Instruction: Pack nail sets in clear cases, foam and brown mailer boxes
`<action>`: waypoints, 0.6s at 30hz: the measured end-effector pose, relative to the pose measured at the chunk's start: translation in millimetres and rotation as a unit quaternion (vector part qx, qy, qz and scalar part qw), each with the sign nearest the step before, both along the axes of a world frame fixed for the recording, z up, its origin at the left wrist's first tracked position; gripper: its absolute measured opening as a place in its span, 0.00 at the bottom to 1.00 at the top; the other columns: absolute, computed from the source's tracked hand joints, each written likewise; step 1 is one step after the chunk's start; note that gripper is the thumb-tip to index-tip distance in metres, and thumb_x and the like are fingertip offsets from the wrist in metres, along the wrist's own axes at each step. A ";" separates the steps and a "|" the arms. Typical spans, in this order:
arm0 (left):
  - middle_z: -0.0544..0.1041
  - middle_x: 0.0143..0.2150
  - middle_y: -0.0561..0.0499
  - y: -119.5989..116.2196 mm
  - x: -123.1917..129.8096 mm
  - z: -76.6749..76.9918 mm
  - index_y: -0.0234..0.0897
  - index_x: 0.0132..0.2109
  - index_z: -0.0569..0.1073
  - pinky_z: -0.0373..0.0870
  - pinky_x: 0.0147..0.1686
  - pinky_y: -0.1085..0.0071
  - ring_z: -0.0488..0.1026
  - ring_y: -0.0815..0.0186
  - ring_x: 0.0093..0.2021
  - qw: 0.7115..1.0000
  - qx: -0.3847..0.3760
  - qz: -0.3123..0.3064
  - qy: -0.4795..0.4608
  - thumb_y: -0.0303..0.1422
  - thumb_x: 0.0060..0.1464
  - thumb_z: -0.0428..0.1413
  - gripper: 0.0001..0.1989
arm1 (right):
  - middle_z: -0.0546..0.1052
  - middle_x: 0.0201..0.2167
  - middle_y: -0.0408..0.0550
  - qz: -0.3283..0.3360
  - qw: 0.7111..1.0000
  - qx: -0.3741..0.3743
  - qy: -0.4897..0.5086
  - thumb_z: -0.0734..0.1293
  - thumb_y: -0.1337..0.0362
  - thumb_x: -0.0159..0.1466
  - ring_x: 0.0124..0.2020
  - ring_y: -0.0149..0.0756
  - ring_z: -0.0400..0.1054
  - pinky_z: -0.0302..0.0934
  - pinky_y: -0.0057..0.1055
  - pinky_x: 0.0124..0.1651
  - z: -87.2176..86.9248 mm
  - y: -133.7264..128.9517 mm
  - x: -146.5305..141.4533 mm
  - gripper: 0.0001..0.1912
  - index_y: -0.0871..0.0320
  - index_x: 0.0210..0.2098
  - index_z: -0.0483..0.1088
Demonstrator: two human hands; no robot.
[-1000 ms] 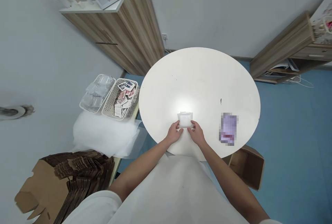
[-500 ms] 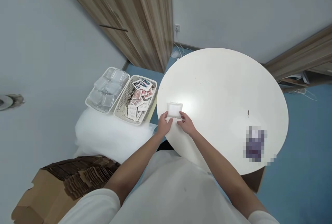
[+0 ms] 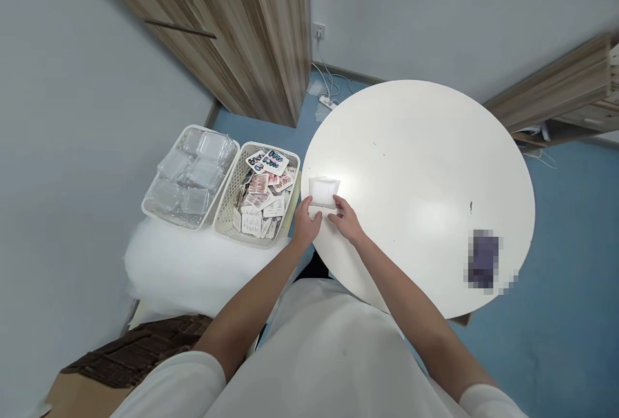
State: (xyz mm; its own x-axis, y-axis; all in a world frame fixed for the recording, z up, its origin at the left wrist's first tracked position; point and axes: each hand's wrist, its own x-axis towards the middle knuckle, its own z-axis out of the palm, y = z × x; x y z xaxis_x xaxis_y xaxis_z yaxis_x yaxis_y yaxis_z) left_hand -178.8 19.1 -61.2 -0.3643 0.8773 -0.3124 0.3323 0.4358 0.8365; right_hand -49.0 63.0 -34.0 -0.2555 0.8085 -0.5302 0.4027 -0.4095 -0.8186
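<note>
In the head view, the packet (image 3: pixel 324 192), white and flat, is at the left part of the round white worktop (image 3: pixel 420 147), near its edge; whether it lies on the surface or is lifted just off it, I cannot tell. The left hand (image 3: pixel 305 223) has its fingers at the packet's left side; the right hand (image 3: pixel 347 221) has its fingers at the right side; the grip of each is grasping the packet, with both thumbs below its near edge, pointing towards each other. A pixelated dark thing (image 3: pixel 484 260) lies well apart, near the right edge of the worktop. To the left stand two white baskets side by side; the farther basket (image 3: pixel 170 220) holds clear boxes (image 3: pixel 196 169); the nearer basket (image 3: pixel 231 197) holds printed cards (image 3: pixel 264 202); just in front of them is a pile of white wrap (image 3: pixel 188 266); nearer the person lies brown cardboard (image 3: pixel 140 350), partly behind the left arm.
</note>
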 end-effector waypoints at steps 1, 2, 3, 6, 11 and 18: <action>0.61 0.56 0.45 -0.6 0.7 0.1 0.39 0.56 0.58 0.61 0.50 0.64 0.58 0.59 0.56 1.000 -0.001 0.000 0.001 0.30 0.49 0.51 0.26 | 0.62 0.53 0.45 0.000 1.000 0.003 -0.001 0.62 0.64 0.50 0.52 0.37 0.56 0.57 0.35 0.49 -0.1 -0.1 -0.1 0.31 0.50 0.54 0.55; 0.60 0.57 0.46 -1.4 1.5 0.0 0.40 0.57 0.58 0.60 0.51 0.63 0.57 0.59 0.57 1.000 -0.001 -0.001 0.002 0.30 0.49 0.51 0.26 | 0.62 0.53 0.45 0.000 1.000 0.005 -0.001 0.62 0.64 0.50 0.52 0.37 0.56 0.57 0.35 0.49 -0.1 -0.3 0.1 0.31 0.50 0.54 0.55; 0.60 0.57 0.46 -2.3 2.5 -0.3 0.40 0.57 0.57 0.60 0.51 0.63 0.56 0.59 0.57 1.000 0.000 -0.001 0.001 0.30 0.49 0.51 0.27 | 0.62 0.53 0.45 0.001 1.000 0.006 0.000 0.63 0.64 0.50 0.52 0.37 0.56 0.56 0.35 0.49 -0.1 -0.6 0.5 0.31 0.50 0.54 0.55; 0.57 0.59 0.46 -5.4 5.6 -2.0 0.40 0.58 0.56 0.58 0.53 0.63 0.53 0.60 0.59 1.000 0.014 0.003 -0.001 0.31 0.50 0.51 0.27 | 0.60 0.55 0.45 0.006 1.000 0.006 0.011 0.63 0.63 0.51 0.53 0.37 0.55 0.56 0.35 0.50 -0.4 -2.4 2.8 0.32 0.50 0.55 0.54; 0.53 0.62 0.46 -12.3 10.9 -4.0 0.40 0.58 0.55 0.57 0.54 0.64 0.51 0.61 0.60 0.998 0.048 0.030 -0.004 0.31 0.50 0.50 0.27 | 0.51 0.60 0.43 0.017 0.999 0.025 0.027 0.63 0.64 0.51 0.55 0.37 0.52 0.54 0.36 0.52 -1.9 -8.3 8.8 0.34 0.47 0.56 0.50; 0.55 0.61 0.46 -43.8 20.0 9.3 0.39 0.57 0.57 0.56 0.55 0.61 0.53 0.59 0.59 0.995 0.035 0.088 0.000 0.30 0.49 0.52 0.27 | 0.52 0.60 0.45 0.052 0.998 -0.009 0.035 0.64 0.61 0.52 0.60 0.38 0.46 0.51 0.39 0.56 9.6 -21.7 32.3 0.36 0.48 0.58 0.47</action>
State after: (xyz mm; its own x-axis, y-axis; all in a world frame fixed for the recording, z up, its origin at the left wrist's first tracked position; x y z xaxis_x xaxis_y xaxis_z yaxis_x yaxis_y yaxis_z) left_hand -158.8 -24.7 -51.9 -0.5149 0.8192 -0.2524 0.2557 0.4278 0.8669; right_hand -16.7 41.4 -24.3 -0.3744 0.7656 -0.5232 0.3863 -0.3841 -0.8386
